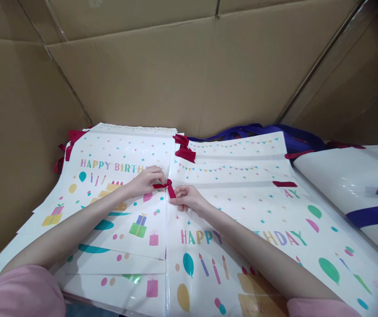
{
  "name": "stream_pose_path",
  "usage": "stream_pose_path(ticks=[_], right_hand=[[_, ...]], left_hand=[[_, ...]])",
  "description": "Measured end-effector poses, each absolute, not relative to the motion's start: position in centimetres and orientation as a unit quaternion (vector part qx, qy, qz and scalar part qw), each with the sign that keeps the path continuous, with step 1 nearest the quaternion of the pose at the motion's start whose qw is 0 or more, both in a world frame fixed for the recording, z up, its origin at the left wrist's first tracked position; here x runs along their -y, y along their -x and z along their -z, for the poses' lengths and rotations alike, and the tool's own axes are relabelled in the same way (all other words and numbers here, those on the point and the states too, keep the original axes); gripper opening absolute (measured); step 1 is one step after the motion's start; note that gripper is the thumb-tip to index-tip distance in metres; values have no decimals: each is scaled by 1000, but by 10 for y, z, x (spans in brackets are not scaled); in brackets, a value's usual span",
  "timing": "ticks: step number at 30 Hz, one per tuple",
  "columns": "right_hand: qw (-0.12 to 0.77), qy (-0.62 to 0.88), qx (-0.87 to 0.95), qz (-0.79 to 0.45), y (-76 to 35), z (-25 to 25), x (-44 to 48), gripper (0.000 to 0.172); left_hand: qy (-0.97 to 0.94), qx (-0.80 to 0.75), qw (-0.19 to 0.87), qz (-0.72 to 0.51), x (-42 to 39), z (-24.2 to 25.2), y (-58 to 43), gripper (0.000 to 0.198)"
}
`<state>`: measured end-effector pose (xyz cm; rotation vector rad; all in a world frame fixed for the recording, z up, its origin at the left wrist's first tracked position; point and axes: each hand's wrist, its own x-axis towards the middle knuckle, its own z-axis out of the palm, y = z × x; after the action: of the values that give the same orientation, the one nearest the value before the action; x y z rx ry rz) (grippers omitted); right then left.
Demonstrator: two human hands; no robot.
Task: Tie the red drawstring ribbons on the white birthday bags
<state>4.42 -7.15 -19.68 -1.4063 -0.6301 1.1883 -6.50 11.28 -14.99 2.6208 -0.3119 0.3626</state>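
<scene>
A dark red ribbon (169,182) with a knot or loop in its middle lies between my two hands, at the edge of a white birthday-print bag (245,211). My left hand (150,179) pinches one end of the ribbon with bent fingers. At the other end, my right hand (187,197) holds the hanging tail between thumb and fingers. Under my left arm is another stack of white bags (123,152) printed with balloons, gifts and "HAPPY BIRTHDAY" lettering.
Tall cardboard walls (189,75) enclose the stacks at the back and sides. More red ribbons (185,153) stick out at the bag edges. Purple straps (261,131) lie behind the right stack, and a white bag with a purple band (374,215) is at the far right.
</scene>
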Motion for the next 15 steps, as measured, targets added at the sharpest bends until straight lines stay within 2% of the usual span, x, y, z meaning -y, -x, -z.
stream_pose_path(ticks=[5, 15], right_hand=[[567, 585, 267, -516, -46, 194, 74, 46], [579, 558, 295, -516, -50, 192, 82, 38]], left_hand=[[-959, 116, 220, -136, -108, 149, 69, 18], [-939, 10, 307, -154, -99, 149, 73, 21]])
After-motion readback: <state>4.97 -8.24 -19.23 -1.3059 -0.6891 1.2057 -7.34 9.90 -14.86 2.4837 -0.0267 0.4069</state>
